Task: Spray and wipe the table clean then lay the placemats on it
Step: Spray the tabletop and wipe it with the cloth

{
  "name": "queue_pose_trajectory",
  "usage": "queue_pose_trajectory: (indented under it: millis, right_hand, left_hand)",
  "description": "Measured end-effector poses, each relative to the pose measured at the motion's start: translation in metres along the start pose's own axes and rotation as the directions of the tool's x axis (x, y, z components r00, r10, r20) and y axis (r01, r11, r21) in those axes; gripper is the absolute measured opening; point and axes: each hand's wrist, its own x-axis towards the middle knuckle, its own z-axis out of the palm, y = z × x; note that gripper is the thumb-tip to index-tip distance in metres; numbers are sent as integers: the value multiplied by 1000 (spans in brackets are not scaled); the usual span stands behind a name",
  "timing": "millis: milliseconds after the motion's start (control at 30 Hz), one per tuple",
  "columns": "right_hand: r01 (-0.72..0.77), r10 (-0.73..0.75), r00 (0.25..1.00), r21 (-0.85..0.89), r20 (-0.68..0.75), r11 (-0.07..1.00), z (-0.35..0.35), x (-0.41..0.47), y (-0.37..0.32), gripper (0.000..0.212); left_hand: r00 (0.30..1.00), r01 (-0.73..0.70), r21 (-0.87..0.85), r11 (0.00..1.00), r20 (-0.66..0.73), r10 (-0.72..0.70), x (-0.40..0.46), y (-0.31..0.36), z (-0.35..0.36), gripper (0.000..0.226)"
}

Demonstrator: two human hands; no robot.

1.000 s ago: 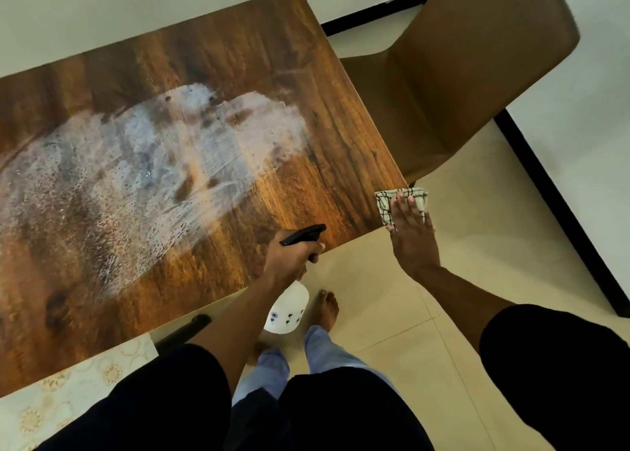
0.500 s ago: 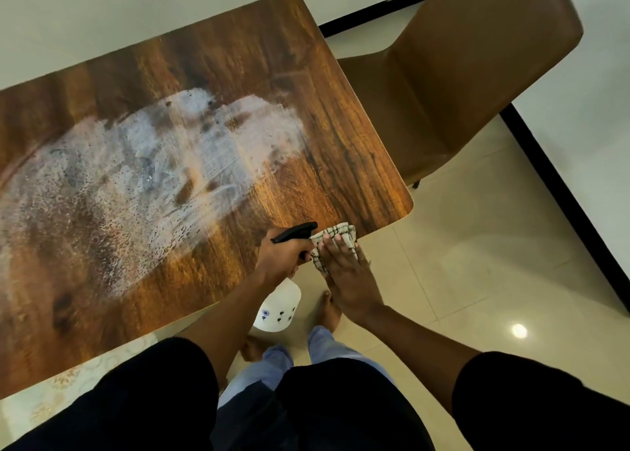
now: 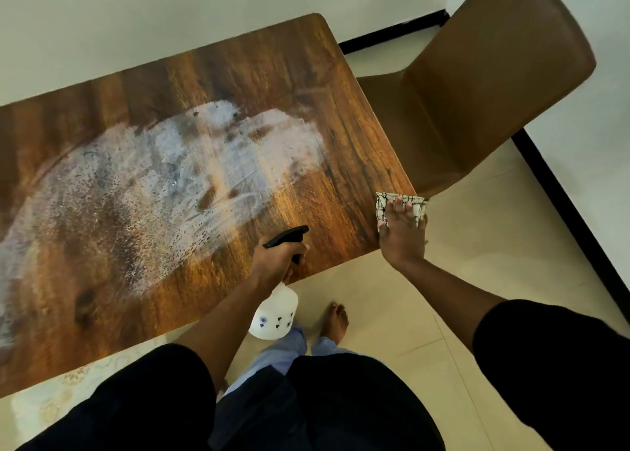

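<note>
Table (image 3: pixel 238 75): one, dark wood grain, running from the wall to my waist; a wide whitish film of spray covers its middle and left, streaked by wiping.
Chair (image 3: pixel 477 92): one, brown, tucked at the table's right end, seat under the edge.
Floor (image 3: pixel 477 280): pale tiles, black skirting along the wall.
Placemat (image 3: pixel 68 386): one that I can see, pale with a faint floral print, showing below the table's near edge at lower left; I cannot tell what it lies on.
Bottle (image 3: pixel 274 317): one white spray bottle with a black trigger head and small dark flower marks; no writing I can read. It hangs off the near edge of the table.
Left hand (image 3: pixel 278 261): my fingers are curled round the bottle's neck, gripping it.
Cloth (image 3: pixel 400 205): one, white with black crackle lines, at the table's right near corner.
Right hand (image 3: pixel 402 235): flat on the cloth, fingers straight, pressing it down at the corner.
</note>
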Motion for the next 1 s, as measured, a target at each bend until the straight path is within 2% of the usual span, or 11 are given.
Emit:
queue_pose_trajectory:
  millis: [67,200,367,500,533,600,667,733,833,900,1000]
  right_hand:
    - [44,-44,999,-27,16,999,12,-2,-32,59]
    - [271,-255,958,-123,133,955,39,-25,-111,63]
    - [633,-570,763,-172,307,755,79,-57,-171,64]
    - [659,-600,741,-162,301,734,79,-50,-165,65]
    - [647,-592,753,-162,287,745,76,-47,-162,67]
    - [553,-508,825,-165,248,817,67,-34,-157,70]
    - [391,-366,915,-155,169,907,55,-13,-152,64]
    - [238,-228,969,-119,92,964,43,12,-144,65]
    - [76,-69,993,-80,92,994,25,40,-131,66]
    - [22,-14,994,-80,105,997,23,45,-134,66]
    - [-26,30,997,-48,75,998,34,34,-155,65]
  left_hand:
    - [999,11,-28,1000,-31,-12,-1,1,-13,10]
    - [995,34,-53,998,-87,-39,5,-3,-42,19]
    - [988,42,-50,998,-146,-49,12,-1,-78,19]
    - [989,41,-39,998,-142,-46,24,-4,-102,21]
    - [991,40,-39,998,-124,-45,26,-5,-107,21]
    - [996,36,-32,999,-85,-38,31,-4,-115,27]
    - [999,16,-28,999,-44,-17,35,-3,-120,31]
    - [1000,14,-25,1000,-14,-14,40,-2,-124,29]
    - [999,28,-14,1000,27,-28,45,-1,-125,20]
    - [998,29,-4,1000,49,-29,47,2,-125,14]
    - [998,24,11,1000,65,-24,48,7,-124,20]
